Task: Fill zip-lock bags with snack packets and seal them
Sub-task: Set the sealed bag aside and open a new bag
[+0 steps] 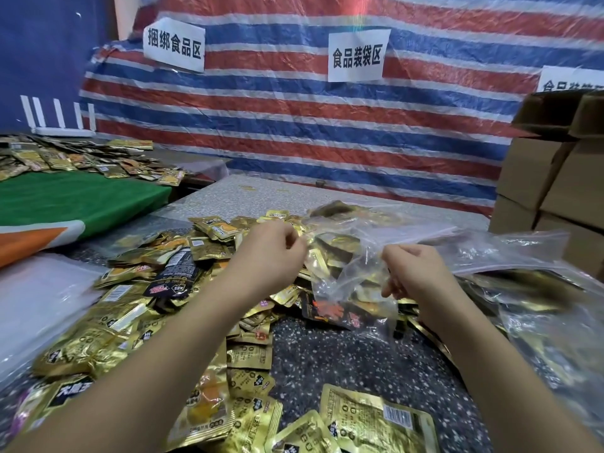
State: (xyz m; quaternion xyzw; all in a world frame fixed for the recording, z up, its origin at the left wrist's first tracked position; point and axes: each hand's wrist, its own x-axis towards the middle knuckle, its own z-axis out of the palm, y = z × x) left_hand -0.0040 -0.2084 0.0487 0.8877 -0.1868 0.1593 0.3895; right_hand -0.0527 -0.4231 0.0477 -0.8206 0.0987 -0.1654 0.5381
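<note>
Holding the clear plastic zip-lock bag (346,279) above the heap of gold foil snack packets (137,308), left hand (271,253) and right hand (415,273) each pinch its mouth. Few packets inside; unsealed. Filled bags (536,289) lie right of the heap.

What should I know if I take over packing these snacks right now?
Left hand and right hand: each pinches the top of the clear zip-lock bag, held above the speckled table.
The bag holds a few packets, a black one lowest; its top looks unsealed.
Loose gold snack packets lie heaped to the left; filled bags lie on the right.
Left: fill this bag, seal it, continue.
</note>
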